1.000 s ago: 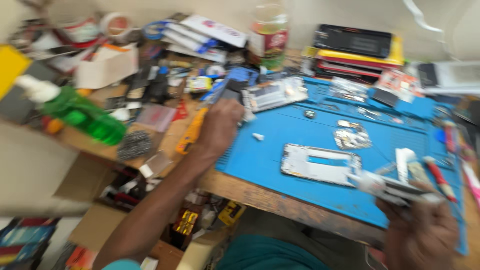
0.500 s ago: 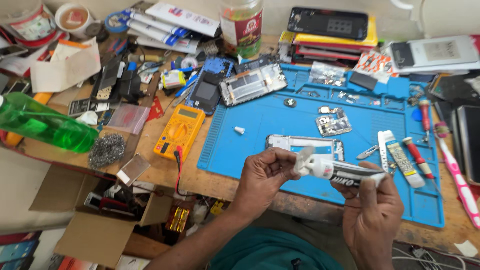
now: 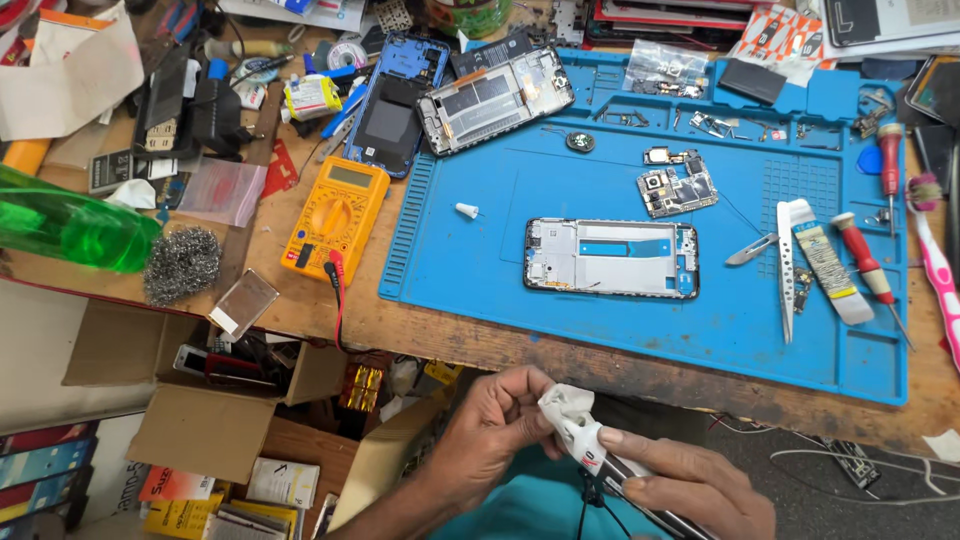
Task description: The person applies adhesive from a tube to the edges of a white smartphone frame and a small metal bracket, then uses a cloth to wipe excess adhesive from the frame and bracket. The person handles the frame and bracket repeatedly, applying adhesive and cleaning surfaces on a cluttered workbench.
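Below the desk's front edge, my right hand (image 3: 690, 492) grips a slim tube of glue (image 3: 600, 462) with a dark body and a white nozzle end. My left hand (image 3: 495, 425) pinches a crumpled white tissue (image 3: 566, 402) wrapped over the tube's tip. On the blue work mat (image 3: 560, 290) above lies an open phone frame (image 3: 612, 258), flat and untouched. A small white cap (image 3: 467, 210) rests on the mat to its left.
A yellow multimeter (image 3: 337, 217), a green bottle (image 3: 70, 228) and steel wool (image 3: 182, 263) sit left of the mat. Another phone frame (image 3: 495, 99), a circuit board (image 3: 677, 188), tweezers (image 3: 785, 268), red screwdrivers (image 3: 868, 270) and a toothbrush (image 3: 936, 268) lie around. Cardboard boxes (image 3: 200, 420) stand below.
My left hand came back from the yellow multimeter to the tube. Both hands dropped from over the mat to below the desk edge, with tissue now on the tip.
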